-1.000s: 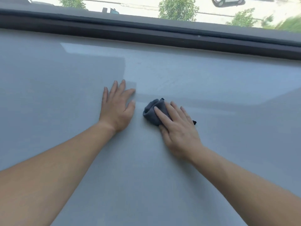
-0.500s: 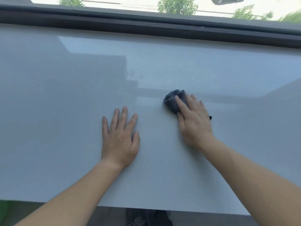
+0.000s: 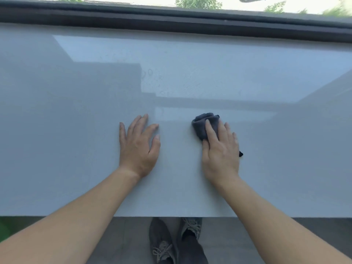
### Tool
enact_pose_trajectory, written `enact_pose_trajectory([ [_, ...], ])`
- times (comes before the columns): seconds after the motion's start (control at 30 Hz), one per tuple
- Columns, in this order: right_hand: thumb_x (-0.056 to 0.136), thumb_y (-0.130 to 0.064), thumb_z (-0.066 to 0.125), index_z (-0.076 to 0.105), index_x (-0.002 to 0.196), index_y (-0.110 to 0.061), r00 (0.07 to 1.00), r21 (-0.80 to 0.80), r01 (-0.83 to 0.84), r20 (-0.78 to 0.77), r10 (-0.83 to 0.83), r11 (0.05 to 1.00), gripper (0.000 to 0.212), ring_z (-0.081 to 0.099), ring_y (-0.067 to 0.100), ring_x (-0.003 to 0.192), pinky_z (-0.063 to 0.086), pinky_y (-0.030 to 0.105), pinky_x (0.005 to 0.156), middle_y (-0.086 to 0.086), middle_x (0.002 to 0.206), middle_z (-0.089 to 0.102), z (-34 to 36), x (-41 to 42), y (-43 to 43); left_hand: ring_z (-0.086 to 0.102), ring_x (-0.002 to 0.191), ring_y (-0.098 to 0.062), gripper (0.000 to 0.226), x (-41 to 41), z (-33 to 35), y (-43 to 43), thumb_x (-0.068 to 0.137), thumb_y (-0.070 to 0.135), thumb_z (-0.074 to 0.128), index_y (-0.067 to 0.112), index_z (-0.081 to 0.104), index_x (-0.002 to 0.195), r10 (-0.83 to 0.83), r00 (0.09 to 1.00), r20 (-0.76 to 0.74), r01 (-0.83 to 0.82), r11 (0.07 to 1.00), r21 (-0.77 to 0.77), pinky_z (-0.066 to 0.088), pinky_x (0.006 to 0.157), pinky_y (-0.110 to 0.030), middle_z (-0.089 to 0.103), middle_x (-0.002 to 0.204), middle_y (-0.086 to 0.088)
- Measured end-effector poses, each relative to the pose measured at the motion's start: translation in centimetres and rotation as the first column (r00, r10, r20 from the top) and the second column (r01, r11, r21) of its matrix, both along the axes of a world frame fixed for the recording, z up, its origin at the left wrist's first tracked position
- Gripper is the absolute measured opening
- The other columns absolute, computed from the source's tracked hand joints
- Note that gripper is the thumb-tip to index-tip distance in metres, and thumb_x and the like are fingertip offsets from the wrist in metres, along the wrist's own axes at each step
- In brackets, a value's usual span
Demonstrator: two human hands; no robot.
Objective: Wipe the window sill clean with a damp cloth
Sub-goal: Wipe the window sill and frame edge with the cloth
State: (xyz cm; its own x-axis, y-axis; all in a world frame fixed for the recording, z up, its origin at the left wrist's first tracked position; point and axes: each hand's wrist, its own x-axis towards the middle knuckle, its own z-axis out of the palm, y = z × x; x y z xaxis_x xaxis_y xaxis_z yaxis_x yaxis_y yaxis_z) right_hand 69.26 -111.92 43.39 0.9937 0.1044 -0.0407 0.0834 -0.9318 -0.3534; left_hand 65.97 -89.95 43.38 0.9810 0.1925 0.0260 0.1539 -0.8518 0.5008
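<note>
two hands on the pale grey window sill, head view. left hand lies flat, fingers spread, holding nothing. right hand presses straight fingers onto a bunched dark grey cloth, mid-sill, near the left hand. dark window frame behind; grey laced shoes below the sill edge.

Cloth on sill (right of left hand)

The grey window sill bears a bunched dark cloth under the right hand; the left hand lies flat at its nine o'clock.
</note>
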Motion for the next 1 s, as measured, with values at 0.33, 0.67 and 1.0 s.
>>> enact_pose_trajectory([
  [0.33, 0.095, -0.030, 0.043, 0.038, 0.150, -0.028, 0.978, -0.074, -0.202, 0.027, 0.205, 0.977, 0.055, 0.023, 0.031, 0.148, 0.013, 0.048, 0.122, 0.007, 0.159, 0.031, -0.1, -5.7, -1.9, 0.008, 0.152, -0.010, 0.057, -5.6, 0.1, -0.5, 0.096, 0.047, 0.023, 0.028, 0.049, 0.143, -0.118, 0.991, -0.062, 0.119, 0.993, 0.020, -0.005, 0.122, -0.045, 0.024, 0.163, 0.003],
  [0.67, 0.091, -0.024, 0.053, 0.040, 0.148, -0.029, 0.847, -0.071, -0.528, 0.021, 0.531, 0.846, 0.059, 0.022, 0.029, 0.150, 0.018, 0.049, 0.121, 0.006, 0.161, 0.029, 0.4, -12.4, -1.5, 0.016, 0.150, -0.014, 0.057, -5.4, -0.1, -0.7, 0.095, 0.047, 0.024, 0.025, 0.055, 0.138, -0.087, 0.995, -0.042, 0.088, 0.996, 0.024, -0.002, 0.122, -0.046, 0.031, 0.160, 0.001],
  [1.0, 0.086, -0.022, 0.057, 0.041, 0.148, -0.029, 0.831, -0.080, -0.554, 0.011, 0.557, 0.829, 0.064, 0.022, 0.028, 0.150, 0.022, 0.049, 0.119, 0.007, 0.161, 0.029, 0.5, -14.0, -5.2, 0.020, 0.149, -0.027, 0.055, -3.5, 0.5, -5.2, 0.093, 0.044, 0.031, 0.014, 0.056, 0.131, -0.080, 0.997, 0.004, 0.079, 0.996, 0.042, 0.001, 0.122, -0.051, 0.032, 0.157, -0.014],
])
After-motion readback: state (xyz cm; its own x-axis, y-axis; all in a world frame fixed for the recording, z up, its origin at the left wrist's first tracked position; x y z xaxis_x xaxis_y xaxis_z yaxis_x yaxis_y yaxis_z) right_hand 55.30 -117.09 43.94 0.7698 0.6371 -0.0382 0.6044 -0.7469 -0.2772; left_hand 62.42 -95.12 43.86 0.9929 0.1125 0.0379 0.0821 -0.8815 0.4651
